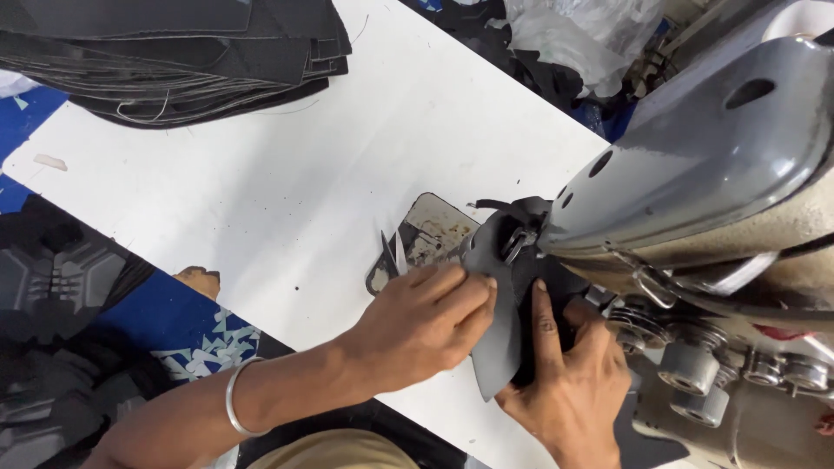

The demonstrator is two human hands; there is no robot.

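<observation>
White worktop (287, 165) fills the middle of the frame, running from the upper centre down to the lower right. At the upper left lies a stack of black cut sheets (191, 52), and at the upper centre, past the far edge, crumpled clear plastic (582, 26). A grey sewing machine (712, 156) takes up the right side, its head reaching toward the centre, with metal knobs and rollers (695, 373) at the lower right.

I hold a dark grey curved piece (497, 339) just below the centre, up against the machine's needle end. My left hand (426, 326) comes in from the lower left with a silver bangle (236, 399) on the wrist; its fingers lie flat and close together on the piece, pressing it rather than wrapping it. My right hand (569, 382) sits at the lower centre-right, its grip closed on the piece from the other side, forefinger stretched up along the edge. Beside my left fingertips small snips (388, 256) lie on a worn metal plate (430, 230) set into the worktop.
</observation>
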